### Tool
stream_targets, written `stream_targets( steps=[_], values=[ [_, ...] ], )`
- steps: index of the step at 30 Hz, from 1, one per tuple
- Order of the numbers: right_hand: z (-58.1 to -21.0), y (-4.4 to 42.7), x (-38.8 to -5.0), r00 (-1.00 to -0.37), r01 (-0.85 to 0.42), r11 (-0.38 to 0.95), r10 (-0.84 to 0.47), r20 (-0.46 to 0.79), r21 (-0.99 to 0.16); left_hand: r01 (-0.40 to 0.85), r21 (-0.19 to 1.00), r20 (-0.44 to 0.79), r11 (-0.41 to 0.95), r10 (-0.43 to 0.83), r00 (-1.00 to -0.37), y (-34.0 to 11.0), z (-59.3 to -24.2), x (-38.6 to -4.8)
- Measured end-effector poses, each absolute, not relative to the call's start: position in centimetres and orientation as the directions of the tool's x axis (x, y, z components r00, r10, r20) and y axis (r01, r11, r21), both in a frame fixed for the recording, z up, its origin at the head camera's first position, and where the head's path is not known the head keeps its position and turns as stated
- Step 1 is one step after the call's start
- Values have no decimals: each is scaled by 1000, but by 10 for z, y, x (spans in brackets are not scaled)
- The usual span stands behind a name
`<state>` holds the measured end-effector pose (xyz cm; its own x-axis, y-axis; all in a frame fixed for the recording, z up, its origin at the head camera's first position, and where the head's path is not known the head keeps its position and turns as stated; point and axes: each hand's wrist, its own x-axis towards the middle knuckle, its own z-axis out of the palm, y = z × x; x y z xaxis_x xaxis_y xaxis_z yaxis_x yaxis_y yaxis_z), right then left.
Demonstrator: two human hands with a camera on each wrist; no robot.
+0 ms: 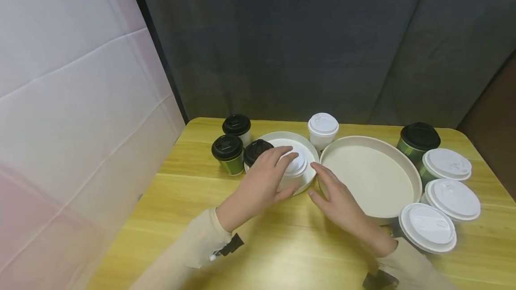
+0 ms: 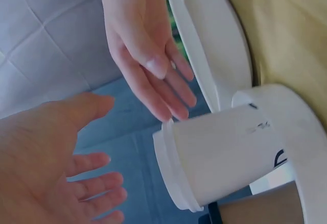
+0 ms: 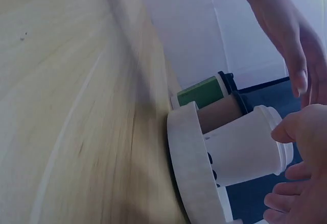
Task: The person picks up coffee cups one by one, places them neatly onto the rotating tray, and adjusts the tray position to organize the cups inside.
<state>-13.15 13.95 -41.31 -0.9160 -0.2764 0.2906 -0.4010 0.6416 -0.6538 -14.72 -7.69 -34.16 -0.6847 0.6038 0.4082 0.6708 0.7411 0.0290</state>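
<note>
A white paper cup with a white lid (image 1: 297,163) stands upright on the smaller round white tray (image 1: 310,144). My left hand (image 1: 264,176) hovers at its left and partly covers it in the head view. To its right is my right hand (image 1: 338,198), fingers extended towards the cup. Both hands have relaxed, spread fingers and hold nothing. In the left wrist view the left hand (image 2: 56,168) is apart from the cup (image 2: 219,152). The right thumb overlaps the lid in the right wrist view; contact is unclear. A black-lidded cup (image 1: 255,150) shares the tray.
A larger cream round tray (image 1: 368,178) lies to the right. Two black-lidded cups (image 1: 228,149) stand left of the small tray, and a white-lidded cup (image 1: 323,126) behind. Along the right edge are a black-lidded cup (image 1: 420,138) and several white-lidded cups (image 1: 447,164).
</note>
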Motion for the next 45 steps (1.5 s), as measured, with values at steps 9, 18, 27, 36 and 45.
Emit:
stream_targets(
  steps=[9,18,27,36,45],
  values=[
    [-415,144,-131,-875,-480,727,-354,331,-491,705,37,476,708,608,-636,-93,-359,-114],
    [-427,145,-131,-871,-479,805,-385,306,-350,690,81,474,719,581,-661,-105,-393,-104],
    [-436,146,-132,-858,-495,835,-425,289,-240,661,89,394,745,583,-710,-110,-429,-106],
    [-446,148,-132,-845,-506,842,-440,305,-187,634,100,328,767,576,-749,-112,-438,-106],
    [-445,147,-131,-846,-505,841,-436,307,-196,615,89,307,783,566,-765,-115,-440,-107]
  ],
)
